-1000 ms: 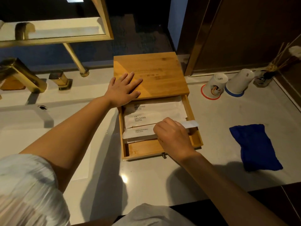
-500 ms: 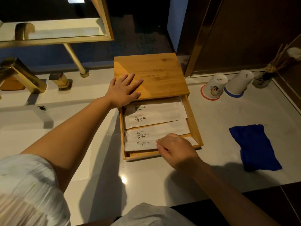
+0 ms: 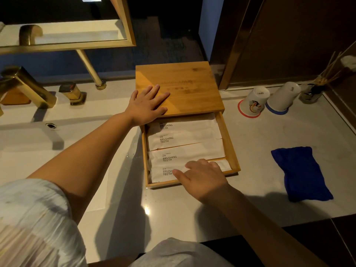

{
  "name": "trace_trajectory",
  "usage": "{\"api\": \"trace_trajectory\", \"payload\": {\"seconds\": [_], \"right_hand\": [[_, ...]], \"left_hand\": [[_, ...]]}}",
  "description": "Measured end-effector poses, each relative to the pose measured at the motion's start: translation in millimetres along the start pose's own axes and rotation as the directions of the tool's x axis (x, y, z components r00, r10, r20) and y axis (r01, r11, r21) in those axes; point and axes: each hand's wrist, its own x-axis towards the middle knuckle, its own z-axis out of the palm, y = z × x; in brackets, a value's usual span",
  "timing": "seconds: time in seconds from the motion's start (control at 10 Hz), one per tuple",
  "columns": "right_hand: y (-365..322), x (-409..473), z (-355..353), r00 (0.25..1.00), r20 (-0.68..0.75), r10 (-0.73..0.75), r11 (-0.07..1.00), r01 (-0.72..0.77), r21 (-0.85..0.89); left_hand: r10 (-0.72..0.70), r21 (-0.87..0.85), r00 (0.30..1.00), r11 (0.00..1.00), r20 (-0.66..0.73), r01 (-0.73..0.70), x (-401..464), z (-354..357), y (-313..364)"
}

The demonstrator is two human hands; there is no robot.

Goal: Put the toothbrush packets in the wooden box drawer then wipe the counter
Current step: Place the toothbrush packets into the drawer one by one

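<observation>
The wooden box (image 3: 183, 87) stands at the back of the pale counter (image 3: 260, 143), its drawer (image 3: 230, 145) pulled out toward me. Several white toothbrush packets (image 3: 185, 138) marked BRUSHING TEETH lie flat side by side in the drawer. My left hand (image 3: 147, 106) rests flat on the box lid, fingers spread. My right hand (image 3: 202, 177) lies over the front rim of the drawer with fingers apart, its fingertips on the nearest packet, gripping nothing. A folded blue cloth (image 3: 300, 173) lies on the counter to the right of the drawer.
Two upturned white cups (image 3: 254, 102) (image 3: 283, 96) sit on coasters at the back right, beside a reed diffuser (image 3: 312, 92). A gold faucet (image 3: 27, 87) and handle (image 3: 72, 93) stand over the sink basin (image 3: 28, 151) on the left. A gold-framed mirror (image 3: 63, 33) hangs above.
My right hand laid the last packet down into the front of the drawer, let it go, and now rests open over the drawer's front rim. My left hand stayed on the lid.
</observation>
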Motion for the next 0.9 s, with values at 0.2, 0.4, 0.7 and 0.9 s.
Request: {"api": "trace_trajectory", "payload": {"seconds": [0.2, 0.4, 0.7, 0.9], "right_hand": [[3.9, -15.3, 4.5, 0.991, -0.122, 0.062, 0.996, -0.069, -0.055], [7.5, 0.2, 9.7, 0.979, -0.149, 0.140, 0.989, -0.145, -0.017], [24.2, -30.3, 49.3, 0.790, -0.613, 0.020, 0.997, 0.029, 0.070], [28.5, -53.8, 101.9, 0.839, -0.544, 0.011, 0.996, -0.055, -0.063]], "left_hand": [[0.006, -0.009, 1.000, 1.000, -0.008, -0.006, 0.2, -1.5, -1.2], [0.003, -0.010, 1.000, 1.000, -0.006, -0.003, -0.6, -1.8, 0.1], [0.005, -0.011, 1.000, 1.000, -0.003, -0.005, -0.3, -0.9, -0.9], [0.022, -0.001, 1.000, 1.000, -0.015, -0.022, 0.7, -0.3, -3.3]]}}
